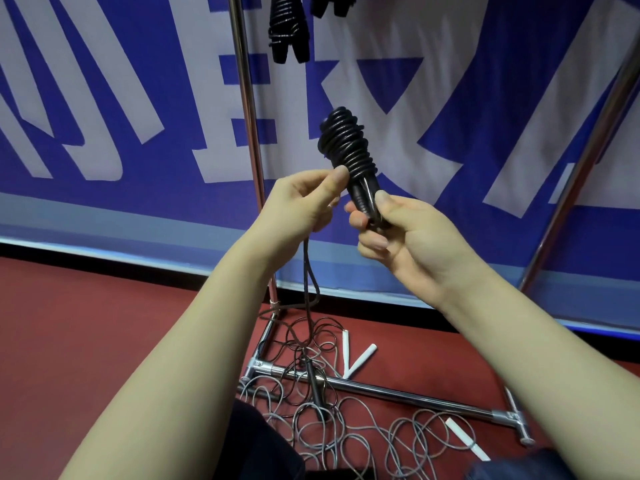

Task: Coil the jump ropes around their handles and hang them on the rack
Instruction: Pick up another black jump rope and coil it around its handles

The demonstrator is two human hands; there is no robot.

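2 bare forearms (180, 341); navy clothing (263, 441)

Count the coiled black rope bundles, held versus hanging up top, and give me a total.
Held bundle, gripped by right hand, its loose rope pinched by left hand: 1
Hanging bundles, second cropped by frame: 2
Total: 3
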